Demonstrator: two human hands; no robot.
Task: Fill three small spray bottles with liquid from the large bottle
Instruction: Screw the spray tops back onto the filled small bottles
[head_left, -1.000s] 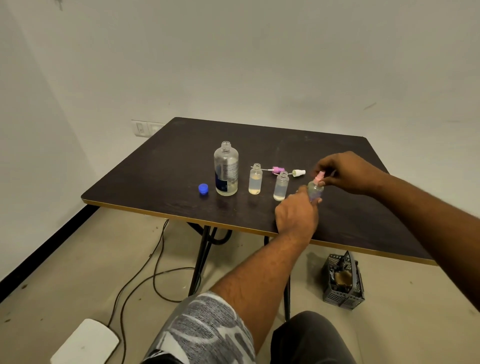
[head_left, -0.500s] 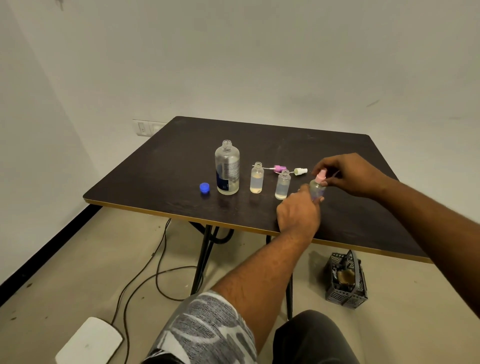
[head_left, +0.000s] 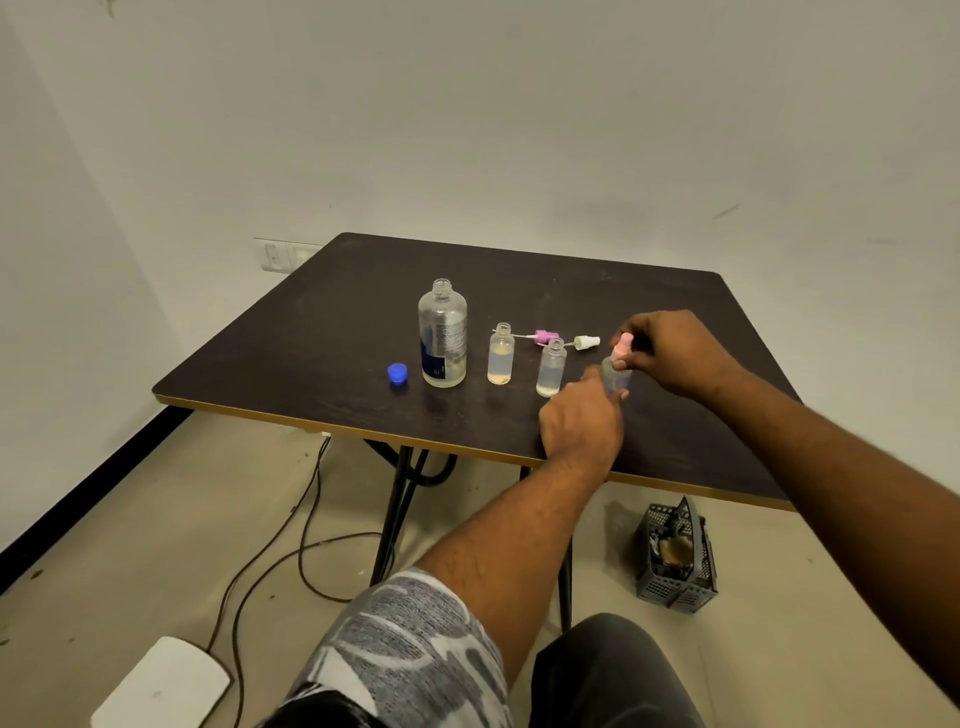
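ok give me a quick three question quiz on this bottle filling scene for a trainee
1. True or false: the large bottle has its cap on.
2. What does the right hand pinch? A) the pink spray top B) the large bottle C) nothing
3. How many small bottles stand open-necked on the table, touched by neither hand?

Key
1. False. The blue cap lies on the table beside it.
2. A. It sits atop the held small bottle, which the left hand grips.
3. Two: one open bottle beside the large bottle, another open bottle near the left hand.
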